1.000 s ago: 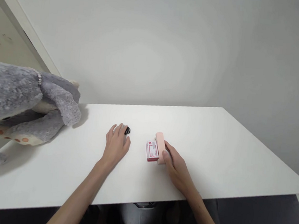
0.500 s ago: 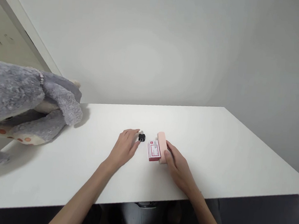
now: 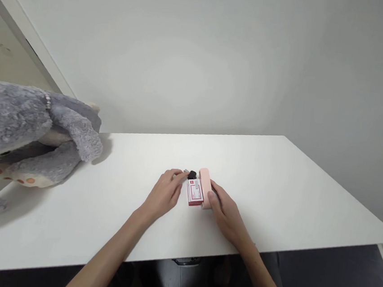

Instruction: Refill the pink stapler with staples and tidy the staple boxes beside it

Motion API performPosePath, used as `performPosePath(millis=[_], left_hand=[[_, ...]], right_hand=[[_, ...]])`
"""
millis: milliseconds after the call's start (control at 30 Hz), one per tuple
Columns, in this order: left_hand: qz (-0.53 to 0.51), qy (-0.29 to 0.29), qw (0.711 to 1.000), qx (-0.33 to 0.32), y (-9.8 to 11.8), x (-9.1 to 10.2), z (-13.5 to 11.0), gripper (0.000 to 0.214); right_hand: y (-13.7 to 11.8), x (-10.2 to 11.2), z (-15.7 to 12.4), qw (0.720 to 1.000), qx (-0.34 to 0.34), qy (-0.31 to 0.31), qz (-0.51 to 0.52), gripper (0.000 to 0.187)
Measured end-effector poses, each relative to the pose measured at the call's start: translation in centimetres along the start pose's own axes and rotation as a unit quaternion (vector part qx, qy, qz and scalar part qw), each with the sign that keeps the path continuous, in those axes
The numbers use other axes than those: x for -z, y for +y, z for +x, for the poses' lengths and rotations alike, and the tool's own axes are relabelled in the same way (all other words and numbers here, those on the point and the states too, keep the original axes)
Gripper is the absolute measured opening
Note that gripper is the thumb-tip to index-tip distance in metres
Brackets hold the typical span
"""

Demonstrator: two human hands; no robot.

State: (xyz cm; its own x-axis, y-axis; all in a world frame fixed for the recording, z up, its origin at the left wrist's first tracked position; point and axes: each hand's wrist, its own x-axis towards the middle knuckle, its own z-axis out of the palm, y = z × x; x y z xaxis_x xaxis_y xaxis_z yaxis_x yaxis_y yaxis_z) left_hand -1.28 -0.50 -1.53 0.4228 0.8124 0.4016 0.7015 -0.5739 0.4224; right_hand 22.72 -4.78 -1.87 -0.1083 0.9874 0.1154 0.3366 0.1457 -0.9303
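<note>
A pink stapler (image 3: 205,187) lies lengthwise on the white table, its far end pointing away from me. My right hand (image 3: 226,210) grips it from the right, thumb on its near part and fingers along the side. Against the stapler's left side rests a small red-and-white box (image 3: 195,191). Just beyond the box is a small black staple remover (image 3: 192,174) with a light metal end. My left hand (image 3: 166,190) reaches it from the left with the index fingertip touching it; the thumb is apart and the other fingers are partly bent.
A large grey plush toy (image 3: 66,145) sits at the left of the white table (image 3: 259,177). A pale wall (image 3: 192,62) rises behind the table's back edge. The front edge runs close below my forearms.
The black staple remover has slid right and turned, from beside my left fingers to the far end of the box. My left hand moved right with it. My right hand stays on the stapler.
</note>
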Motion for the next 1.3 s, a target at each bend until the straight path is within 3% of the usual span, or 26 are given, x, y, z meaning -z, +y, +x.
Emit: performPosePath(millis=[233, 567, 967, 1133, 1233, 1300], left_hand=[[0.022, -0.023, 0.999, 0.014, 0.1, -0.1, 0.2, 0.064], [0.020, -0.075, 0.997, 0.008, -0.4, -0.3, 0.0, 0.063], [-0.032, -0.066, 0.997, 0.014, -0.2, -0.2, -0.1, 0.065], [-0.042, 0.007, 0.997, 0.063, -0.4, -0.2, -0.4, 0.062], [-0.044, 0.097, 0.987, 0.117, -0.4, -0.3, -0.3, 0.054], [-0.059, 0.165, 0.971, 0.165, -0.4, -0.2, -0.3, 0.048]], right_hand=[[0.0, 0.0, 0.0, 1.000, 0.003, 0.002, -0.001, 0.054], [0.0, 0.1, 0.0, 1.000, 0.007, 0.002, -0.013, 0.056], [0.1, 0.0, 0.0, 0.999, -0.007, 0.005, -0.031, 0.057], [0.2, -0.2, -0.5, 0.996, 0.025, 0.063, -0.063, 0.054], [-1.3, -0.8, -1.5, 0.983, 0.109, 0.116, -0.096, 0.046], [-2.8, -1.7, -2.4, 0.972, 0.180, 0.107, -0.103, 0.042]])
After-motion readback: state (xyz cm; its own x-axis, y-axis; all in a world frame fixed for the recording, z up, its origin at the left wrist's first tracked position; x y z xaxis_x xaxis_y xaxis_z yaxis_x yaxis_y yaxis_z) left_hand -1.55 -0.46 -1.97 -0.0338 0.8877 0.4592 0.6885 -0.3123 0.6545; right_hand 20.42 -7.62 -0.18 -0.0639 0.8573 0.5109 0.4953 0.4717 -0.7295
